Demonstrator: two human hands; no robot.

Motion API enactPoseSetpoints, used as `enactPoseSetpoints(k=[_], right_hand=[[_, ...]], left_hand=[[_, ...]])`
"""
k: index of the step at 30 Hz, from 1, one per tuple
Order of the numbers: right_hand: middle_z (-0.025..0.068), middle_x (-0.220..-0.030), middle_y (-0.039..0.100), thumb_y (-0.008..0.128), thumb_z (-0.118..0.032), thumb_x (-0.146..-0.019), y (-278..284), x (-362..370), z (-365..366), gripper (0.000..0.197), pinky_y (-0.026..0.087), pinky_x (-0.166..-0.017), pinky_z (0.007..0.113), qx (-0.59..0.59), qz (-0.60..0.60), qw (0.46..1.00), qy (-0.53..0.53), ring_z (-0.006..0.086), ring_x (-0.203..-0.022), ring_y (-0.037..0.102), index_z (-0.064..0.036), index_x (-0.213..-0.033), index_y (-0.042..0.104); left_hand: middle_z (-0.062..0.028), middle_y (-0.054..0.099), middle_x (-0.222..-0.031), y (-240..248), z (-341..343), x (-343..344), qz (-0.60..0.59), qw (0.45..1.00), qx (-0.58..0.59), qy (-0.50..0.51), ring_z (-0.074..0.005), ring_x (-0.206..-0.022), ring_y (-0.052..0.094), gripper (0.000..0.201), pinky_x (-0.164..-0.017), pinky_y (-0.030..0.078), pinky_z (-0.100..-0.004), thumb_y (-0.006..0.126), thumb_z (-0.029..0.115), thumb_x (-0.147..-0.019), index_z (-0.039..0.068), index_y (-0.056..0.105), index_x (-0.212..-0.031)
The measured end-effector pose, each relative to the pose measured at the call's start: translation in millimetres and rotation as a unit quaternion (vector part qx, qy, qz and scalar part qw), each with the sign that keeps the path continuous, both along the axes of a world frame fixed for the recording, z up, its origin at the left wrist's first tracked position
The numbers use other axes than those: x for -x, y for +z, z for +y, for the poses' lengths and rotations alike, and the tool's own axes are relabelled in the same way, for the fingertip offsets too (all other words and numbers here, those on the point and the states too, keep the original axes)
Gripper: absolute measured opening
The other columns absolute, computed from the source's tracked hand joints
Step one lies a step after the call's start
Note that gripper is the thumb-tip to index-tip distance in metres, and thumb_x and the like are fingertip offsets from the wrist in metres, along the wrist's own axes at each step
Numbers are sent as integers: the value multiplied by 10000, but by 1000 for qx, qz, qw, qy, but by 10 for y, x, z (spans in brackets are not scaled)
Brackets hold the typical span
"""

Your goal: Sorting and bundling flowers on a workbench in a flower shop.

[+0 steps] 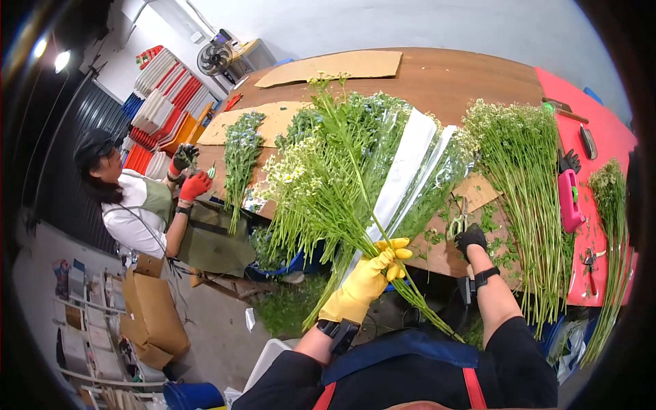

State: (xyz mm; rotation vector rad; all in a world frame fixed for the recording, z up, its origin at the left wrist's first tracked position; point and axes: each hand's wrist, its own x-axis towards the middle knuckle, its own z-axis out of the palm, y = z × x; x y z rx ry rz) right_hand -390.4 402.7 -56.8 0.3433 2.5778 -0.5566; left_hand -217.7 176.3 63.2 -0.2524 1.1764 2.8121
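My left hand [369,277], in a yellow rubber glove, is closed round the crossed stems of a leafy flower stem bunch [352,178]. The stems' cut ends stick out below the glove toward my right. My right hand [470,239], in a black glove, grips scissors [458,223] with pale green handles, low over the table at the front edge. Beyond my left hand lie small white daisy-like flowers [295,179] in a thick pile, with white paper wrapping [408,164] beside them. Leaf scraps [504,254] are scattered near my right hand.
At the left a co-worker [147,184] in red and black gloves handles a sprig. Tall white-flowered bunches [523,184] lie to my right, on the brown table [471,75] and a red cloth [605,147]. A pink tool [569,198] and cardboard sheets [335,67] are also there.
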Motion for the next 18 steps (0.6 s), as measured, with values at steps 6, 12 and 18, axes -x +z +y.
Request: enactPoseSetpoints(k=[6,12,18], right_hand=[[86,-729,625,673,-314,-709,-323,-358,559,305,497,-638,345,217,18,966,136,242,-747,631,-45,-849,638],[31,-865,574,709,-427,-751,1209,-742,468,627,450,-682,280,504,-54,842,186,144,-786,552,-21,-1202,552],[89,-906,608,635,-406,-846,1810,-734,512,482,456,-774,335,512,-53,789,335,192,-863,586,-54,-1173,586]], left_hand=[[-95,687,-966,0,21,-27,-6,1000,7,-10,-110,-536,520,448,-625,526,-316,632,261,-902,-30,541,-1230],[-129,686,-919,-48,187,35,-11,999,-2,-44,-149,-588,556,424,-603,491,-274,632,244,-900,-47,562,-1199],[-136,686,-922,-119,482,120,17,992,-41,-116,-142,-564,546,414,-592,500,-290,632,226,-900,-40,555,-1208]])
